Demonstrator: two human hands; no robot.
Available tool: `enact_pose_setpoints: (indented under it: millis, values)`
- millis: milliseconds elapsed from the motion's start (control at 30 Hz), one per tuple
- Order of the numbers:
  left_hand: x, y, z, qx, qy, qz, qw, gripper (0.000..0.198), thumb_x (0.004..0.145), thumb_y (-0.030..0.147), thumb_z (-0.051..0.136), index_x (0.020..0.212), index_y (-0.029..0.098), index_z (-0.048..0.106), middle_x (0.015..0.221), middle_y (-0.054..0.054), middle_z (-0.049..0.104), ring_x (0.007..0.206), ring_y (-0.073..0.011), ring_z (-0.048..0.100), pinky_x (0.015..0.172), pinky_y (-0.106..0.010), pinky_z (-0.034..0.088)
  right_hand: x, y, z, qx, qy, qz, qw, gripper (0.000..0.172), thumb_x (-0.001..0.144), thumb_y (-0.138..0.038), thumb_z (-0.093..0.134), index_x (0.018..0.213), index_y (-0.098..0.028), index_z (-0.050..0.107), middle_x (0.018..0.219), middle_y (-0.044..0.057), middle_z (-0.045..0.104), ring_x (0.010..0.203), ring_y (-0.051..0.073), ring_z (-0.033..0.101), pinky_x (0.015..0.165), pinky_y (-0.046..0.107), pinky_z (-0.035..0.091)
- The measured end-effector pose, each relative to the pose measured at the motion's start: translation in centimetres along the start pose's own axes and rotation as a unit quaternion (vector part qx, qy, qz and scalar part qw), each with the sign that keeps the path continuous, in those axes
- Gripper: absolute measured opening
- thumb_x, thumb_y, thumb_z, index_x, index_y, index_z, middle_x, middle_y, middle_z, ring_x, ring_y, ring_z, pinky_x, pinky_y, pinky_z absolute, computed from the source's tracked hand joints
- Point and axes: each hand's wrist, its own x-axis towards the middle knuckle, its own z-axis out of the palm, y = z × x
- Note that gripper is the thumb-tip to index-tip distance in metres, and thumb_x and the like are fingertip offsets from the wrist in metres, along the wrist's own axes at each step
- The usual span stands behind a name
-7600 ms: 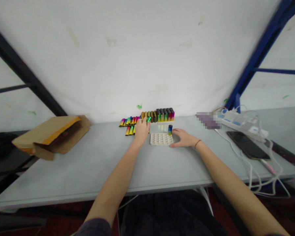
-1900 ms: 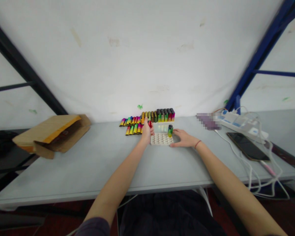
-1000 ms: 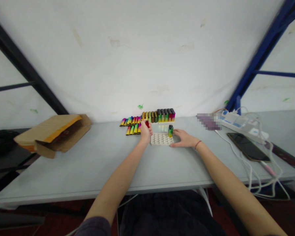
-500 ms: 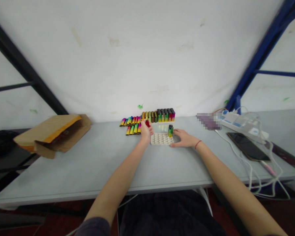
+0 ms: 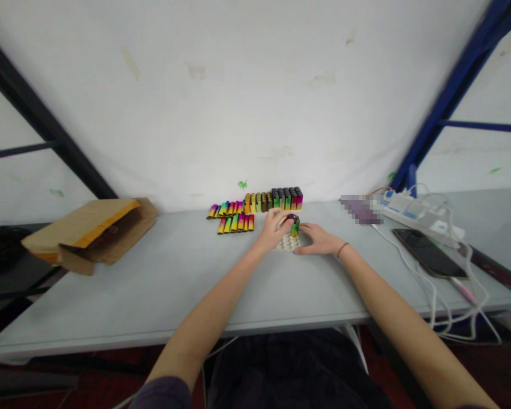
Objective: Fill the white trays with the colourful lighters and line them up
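Note:
My left hand is closed on a lighter over the white tray with round holes. Fingers hide most of that lighter; a dark top shows by the thumb. A green and yellow lighter with a dark top stands upright at the tray's right end, close to my left fingertips. My right hand curls around the tray's right side, thumb at the near corner and fingers beside the standing lighter. The left part of the tray is hidden behind my left hand.
Against the wall stand rows of dark-topped lighters and yellow-topped ones. Colourful lighter bodies lie to their left. A paper bag rests at far left. A phone, cables and a power strip occupy the right.
My left hand has moved right with the red lighter, from the tray's left edge to beside the standing lighter. Lighter bodies behind it are uncovered. My right hand stays in place.

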Motion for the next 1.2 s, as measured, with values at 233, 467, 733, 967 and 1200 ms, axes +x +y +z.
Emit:
enact_pose_setpoints:
  millis: [233,467,733,967,1200]
  values:
    - [-0.2,-0.9,0.2,0.007,-0.07,-0.032,0.997,0.014,0.081,0.027,0.08,0.095,0.023,0.08,0.103,-0.008,0.076,0.093,-0.0224,0.069,0.085,-0.031,0.054,0.1,0.0,0.0,0.005,0.003,-0.008,1.0,0.083,0.075,-0.063,0.082,0.139,-0.014,0.062,0.147,0.022,0.062,0.137,0.042,0.058,0.118,0.058,0.042]
    - [-0.4,-1.8,0.0,0.124,-0.148,0.002,0.981,0.025,0.089,0.033,0.072,0.11,0.019,0.077,0.113,-0.009,0.077,0.103,-0.0239,0.071,0.096,-0.036,0.056,0.1,0.2,0.0,0.016,0.008,-0.019,1.0,0.082,0.076,-0.062,0.081,0.141,-0.017,0.062,0.145,0.019,0.064,0.134,0.04,0.06,0.117,0.058,0.043]
    - [-0.5,-1.4,-0.3,0.187,-0.146,0.031,0.971,0.03,0.093,0.034,0.068,0.12,0.022,0.07,0.113,-0.006,0.077,0.101,-0.022,0.072,0.099,-0.037,0.055,0.1,0.1,0.0,-0.01,-0.002,-0.003,1.0,0.085,0.076,-0.065,0.08,0.139,-0.01,0.062,0.142,0.024,0.064,0.134,0.041,0.059,0.117,0.055,0.044]
    - [-0.4,-2.1,-0.4,0.23,-0.147,0.098,0.957,0.029,0.095,0.033,0.067,0.121,0.021,0.073,0.117,-0.009,0.076,0.105,-0.0231,0.07,0.101,-0.037,0.053,0.0,0.0,0.0,-0.007,0.004,-0.006,1.0,0.084,0.076,-0.065,0.081,0.139,-0.013,0.063,0.144,0.023,0.063,0.134,0.041,0.06,0.117,0.055,0.044]
    - [-0.4,-0.8,-1.7,0.427,-0.062,0.117,0.895,0.036,0.103,0.035,0.052,0.132,0.022,0.071,0.121,-0.011,0.073,0.117,-0.027,0.063,0.105,-0.043,0.044,0.1,0.2,0.1,-0.001,0.008,0.005,1.0,0.088,0.073,-0.067,0.082,0.139,-0.011,0.063,0.146,0.024,0.062,0.135,0.044,0.058,0.119,0.059,0.042]
